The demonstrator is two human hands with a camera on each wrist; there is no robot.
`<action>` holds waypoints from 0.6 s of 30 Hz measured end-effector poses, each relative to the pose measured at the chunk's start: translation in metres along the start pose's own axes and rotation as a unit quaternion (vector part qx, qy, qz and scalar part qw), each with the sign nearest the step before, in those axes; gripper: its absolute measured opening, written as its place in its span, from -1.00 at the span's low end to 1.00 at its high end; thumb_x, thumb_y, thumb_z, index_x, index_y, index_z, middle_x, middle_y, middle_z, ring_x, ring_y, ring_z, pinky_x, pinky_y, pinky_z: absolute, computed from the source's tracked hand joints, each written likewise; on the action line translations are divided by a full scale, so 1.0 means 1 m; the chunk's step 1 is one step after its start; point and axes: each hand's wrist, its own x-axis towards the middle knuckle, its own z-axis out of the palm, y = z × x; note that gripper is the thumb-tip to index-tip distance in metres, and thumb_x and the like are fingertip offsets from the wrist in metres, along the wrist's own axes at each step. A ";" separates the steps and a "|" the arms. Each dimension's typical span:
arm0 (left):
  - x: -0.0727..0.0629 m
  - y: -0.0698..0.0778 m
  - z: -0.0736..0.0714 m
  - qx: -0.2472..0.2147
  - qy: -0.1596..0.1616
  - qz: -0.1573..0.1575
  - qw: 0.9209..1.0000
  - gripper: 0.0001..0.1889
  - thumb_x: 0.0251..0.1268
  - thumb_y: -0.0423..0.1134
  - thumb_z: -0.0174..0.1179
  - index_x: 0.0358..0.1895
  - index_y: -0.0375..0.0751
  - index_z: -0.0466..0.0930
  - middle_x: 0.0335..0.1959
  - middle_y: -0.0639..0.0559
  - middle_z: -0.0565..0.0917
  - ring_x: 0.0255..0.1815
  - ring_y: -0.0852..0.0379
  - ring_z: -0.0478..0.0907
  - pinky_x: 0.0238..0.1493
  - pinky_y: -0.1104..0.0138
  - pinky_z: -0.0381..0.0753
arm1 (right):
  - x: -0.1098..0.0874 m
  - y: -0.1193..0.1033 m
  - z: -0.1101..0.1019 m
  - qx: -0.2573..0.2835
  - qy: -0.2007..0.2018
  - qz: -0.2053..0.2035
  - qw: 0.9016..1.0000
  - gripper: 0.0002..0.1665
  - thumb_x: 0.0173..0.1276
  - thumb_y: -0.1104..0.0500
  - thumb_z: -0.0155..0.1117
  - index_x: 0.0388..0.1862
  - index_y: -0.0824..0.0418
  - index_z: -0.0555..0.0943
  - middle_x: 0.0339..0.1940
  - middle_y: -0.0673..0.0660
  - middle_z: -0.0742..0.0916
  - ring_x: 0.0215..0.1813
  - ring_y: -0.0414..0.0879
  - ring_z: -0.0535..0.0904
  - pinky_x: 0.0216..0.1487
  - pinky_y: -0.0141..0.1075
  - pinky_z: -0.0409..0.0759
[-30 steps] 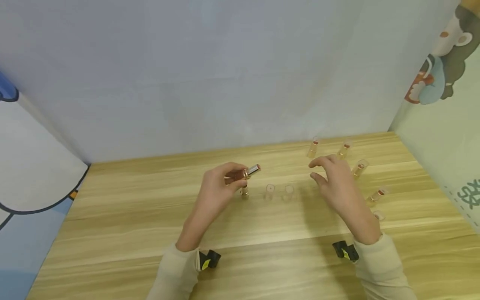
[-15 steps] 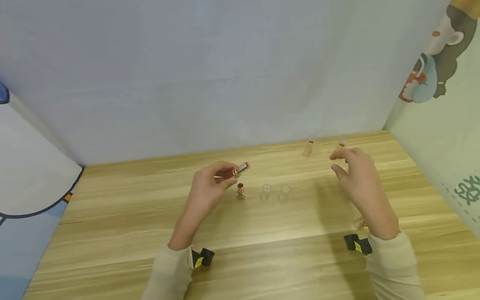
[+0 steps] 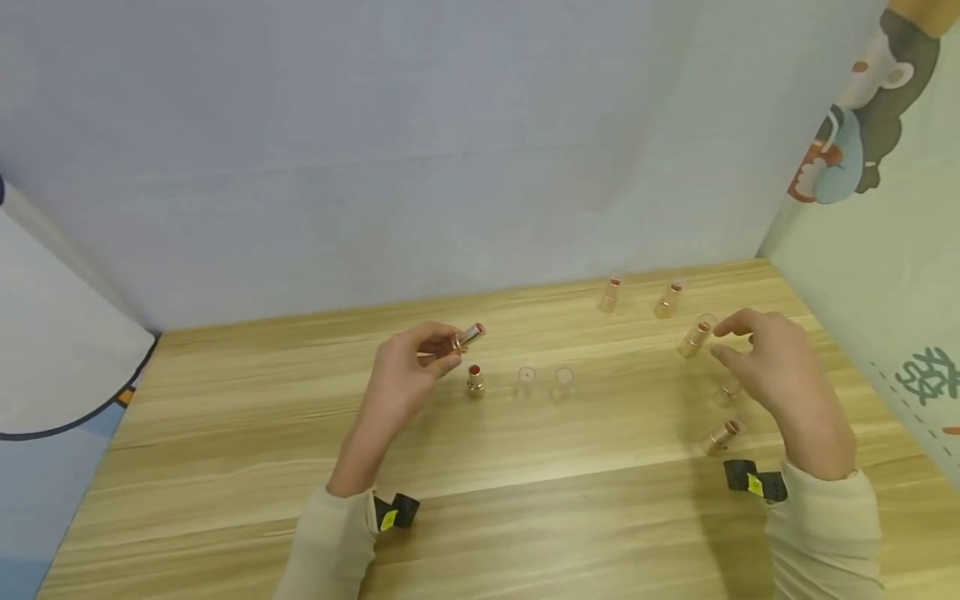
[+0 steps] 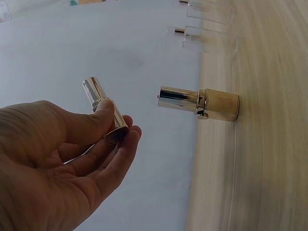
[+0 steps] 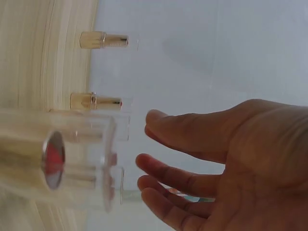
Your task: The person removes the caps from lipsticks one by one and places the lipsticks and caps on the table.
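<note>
My left hand [image 3: 405, 375] pinches an uncapped lipstick [image 4: 117, 118] between thumb and fingers, its gold tube tilted with the silver collar up. Just beside it, a second uncapped lipstick [image 3: 476, 381] stands upright on the table, red tip showing. Two clear lipstick caps [image 3: 527, 379] stand to its right. My right hand [image 3: 780, 375] hovers over the right side with thumb and fingers apart, holding nothing. Nearest its fingertips is a gold lipstick [image 3: 697, 336] under a clear cap. Another gold piece [image 3: 726, 392] is partly hidden by that hand.
Two capped lipsticks stand at the back right, one left [image 3: 609, 296] and one right [image 3: 669, 298]. A nearer capped lipstick [image 3: 722, 437] stands by the right wrist's black camera [image 3: 753, 481]. A grey wall [image 3: 450, 208] borders the wooden table [image 3: 525, 533] behind.
My right hand has moved right, from beside the clear caps across to the capped lipsticks' right side. The left hand keeps its lipstick; the whole view has shifted slightly.
</note>
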 end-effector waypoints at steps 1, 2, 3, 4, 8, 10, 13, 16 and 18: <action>0.000 -0.001 -0.001 0.001 0.000 0.000 1.000 -0.70 0.32 -0.44 0.39 0.11 -0.30 0.72 -0.03 -0.20 0.79 0.07 -0.10 0.74 0.15 0.18 0.77 | 0.000 0.002 -0.002 -0.005 -0.012 0.009 1.000 -0.59 0.51 0.24 0.23 0.20 0.50 0.56 0.24 0.63 0.57 0.20 0.57 0.48 0.14 0.39 0.48; 0.001 -0.003 -0.002 0.001 0.001 0.000 1.000 -0.70 0.32 -0.44 0.39 0.11 -0.30 0.72 -0.03 -0.21 0.79 0.07 -0.11 0.74 0.15 0.17 0.77 | 0.000 0.004 -0.003 -0.009 -0.022 0.017 1.000 -0.57 0.51 0.22 0.22 0.21 0.50 0.54 0.24 0.65 0.56 0.20 0.58 0.48 0.14 0.40 0.48; 0.001 -0.004 -0.002 0.001 0.002 0.001 1.000 -0.69 0.32 -0.45 0.39 0.11 -0.31 0.72 -0.03 -0.21 0.79 0.07 -0.11 0.74 0.15 0.17 0.78 | 0.000 0.006 -0.004 -0.014 -0.030 0.023 0.999 -0.56 0.51 0.22 0.22 0.22 0.51 0.54 0.24 0.66 0.55 0.20 0.59 0.48 0.13 0.39 0.48; 0.002 -0.006 -0.003 0.001 0.002 0.002 1.000 -0.69 0.32 -0.46 0.39 0.11 -0.31 0.71 -0.03 -0.22 0.79 0.06 -0.11 0.74 0.15 0.18 0.78 | 0.000 0.007 -0.006 -0.017 -0.038 0.030 0.999 -0.55 0.50 0.21 0.22 0.22 0.51 0.53 0.24 0.67 0.54 0.20 0.59 0.47 0.13 0.39 0.49; 0.004 -0.009 -0.004 0.002 0.002 0.001 1.000 -0.69 0.31 -0.47 0.39 0.11 -0.33 0.71 -0.04 -0.24 0.79 0.05 -0.12 0.75 0.14 0.17 0.78 | 0.001 0.014 -0.008 -0.021 -0.065 0.049 0.996 -0.51 0.49 0.17 0.22 0.21 0.52 0.52 0.22 0.67 0.54 0.14 0.56 0.51 0.02 0.30 0.54; 0.005 -0.011 -0.005 0.002 0.002 -0.002 1.000 -0.69 0.30 -0.49 0.39 0.10 -0.34 0.71 -0.03 -0.25 0.79 0.05 -0.14 0.75 0.16 0.15 0.78 | 0.001 0.017 -0.007 -0.022 -0.074 0.054 0.996 -0.50 0.48 0.16 0.23 0.21 0.52 0.52 0.20 0.66 0.54 0.11 0.54 0.53 -0.02 0.26 0.56; 0.007 -0.015 -0.006 0.004 0.000 -0.009 1.000 -0.69 0.29 -0.51 0.39 0.09 -0.36 0.71 -0.02 -0.28 0.79 0.07 -0.16 0.75 0.18 0.13 0.76 | 0.002 0.020 -0.007 -0.023 -0.086 0.060 0.994 -0.49 0.48 0.14 0.24 0.20 0.52 0.53 0.20 0.65 0.55 0.10 0.52 0.54 -0.06 0.22 0.58; 0.008 -0.019 -0.006 0.001 -0.005 -0.018 1.000 -0.68 0.28 -0.52 0.38 0.10 -0.38 0.69 -0.01 -0.30 0.78 0.07 -0.18 0.75 0.18 0.13 0.77 | 0.002 0.021 -0.006 -0.022 -0.099 0.066 0.993 -0.48 0.48 0.13 0.24 0.21 0.51 0.53 0.20 0.65 0.55 0.09 0.51 0.55 -0.10 0.18 0.59; 0.009 -0.022 -0.005 -0.005 -0.010 -0.024 1.000 -0.68 0.28 -0.54 0.38 0.10 -0.41 0.68 -0.01 -0.32 0.78 0.07 -0.19 0.74 0.16 0.14 0.77 | 0.002 0.021 -0.006 -0.022 -0.107 0.070 0.992 -0.48 0.47 0.12 0.23 0.21 0.51 0.54 0.19 0.65 0.56 0.07 0.49 0.57 -0.14 0.14 0.61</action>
